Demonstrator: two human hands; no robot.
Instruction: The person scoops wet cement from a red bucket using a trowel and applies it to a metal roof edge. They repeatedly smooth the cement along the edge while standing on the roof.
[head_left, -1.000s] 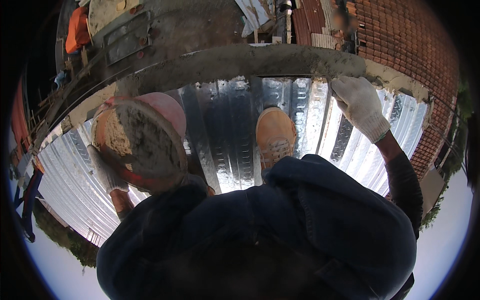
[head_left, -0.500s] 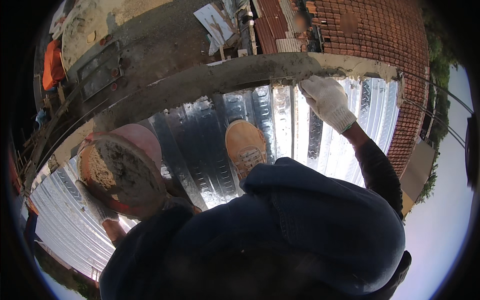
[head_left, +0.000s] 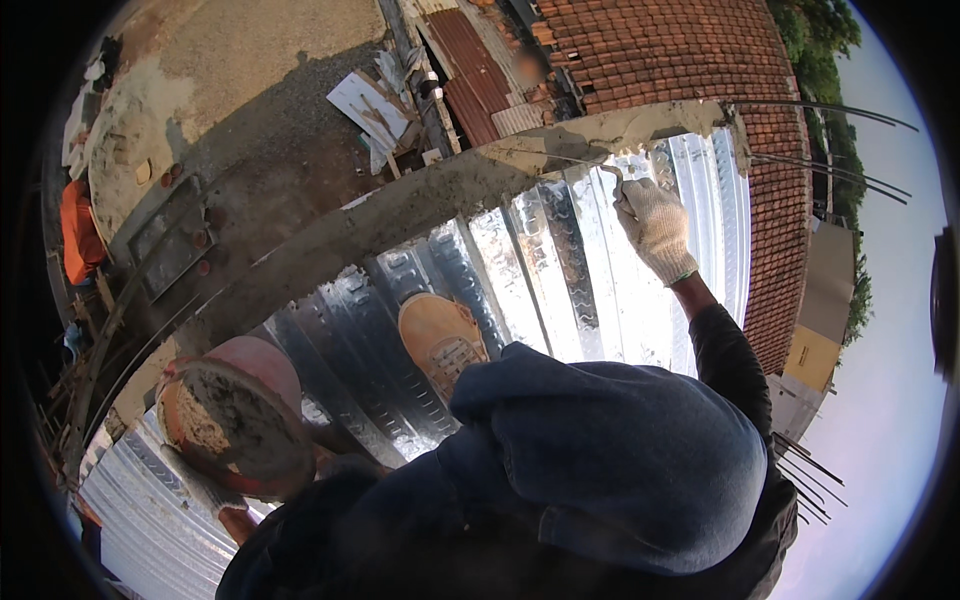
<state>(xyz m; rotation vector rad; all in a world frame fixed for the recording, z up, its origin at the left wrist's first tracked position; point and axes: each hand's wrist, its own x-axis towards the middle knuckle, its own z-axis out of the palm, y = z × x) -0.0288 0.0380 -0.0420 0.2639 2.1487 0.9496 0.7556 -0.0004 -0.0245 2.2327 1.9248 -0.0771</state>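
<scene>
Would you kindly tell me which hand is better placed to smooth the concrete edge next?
Probably the right hand: it grips a trowel at the concrete edge, while the left hand touches the mortar bucket.

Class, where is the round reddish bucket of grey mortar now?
In the head view, the bucket is at lower left, beside the white-gloved left hand, left of the tan lace-up shoe.

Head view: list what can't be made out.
In the head view:
Trowel: handle hidden inside the right hand.
Left hand: partly hidden behind the bucket, grip unclear.
Bucket's underside: hidden by the bucket itself.
Dark object, far right: cut off by the dark rim.
</scene>
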